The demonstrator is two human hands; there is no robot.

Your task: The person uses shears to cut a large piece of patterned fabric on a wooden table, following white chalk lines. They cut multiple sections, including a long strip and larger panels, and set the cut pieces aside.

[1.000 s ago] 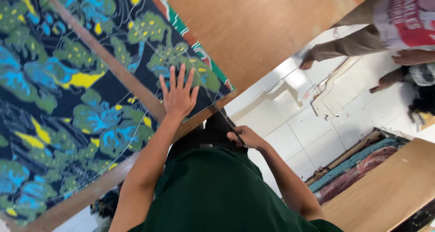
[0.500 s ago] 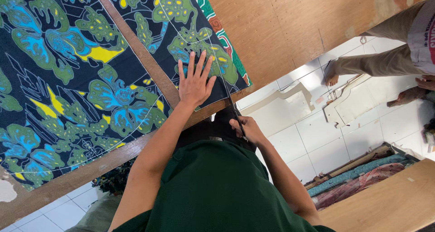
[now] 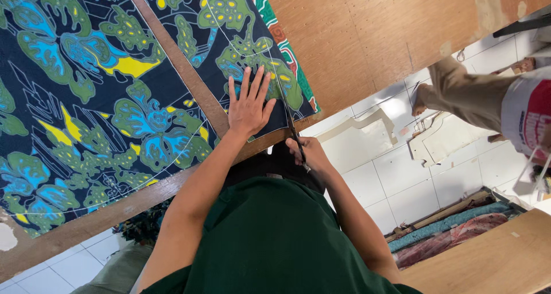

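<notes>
Fabric, dark with green, blue and yellow leaves, lies flat on our wooden table, and a wooden strip runs across it at a slant. Our left hand is spread wide, fingers fanned, palm pressed flat on the cloth just beside that strip, near the table's front edge. Our right hand is curled shut around the handles of the scissors, whose blades point up along the cloth's right side, just right of the left hand; how far the blades gape we cannot tell. Half a second ago both hands sat in much the same pose, the left flat and the right at the scissors, so the grip has not changed. What differs is the view: the cloth, table edge and hands now sit a little farther right and lower than before, and more of the print shows on the left. Beyond the table edge, on the white tiled floor, pale pattern pieces lie, and another person's leg in tan trousers now reaches farther into view at the right than it did earlier. Rolled cloths lie at lower right.
</notes>
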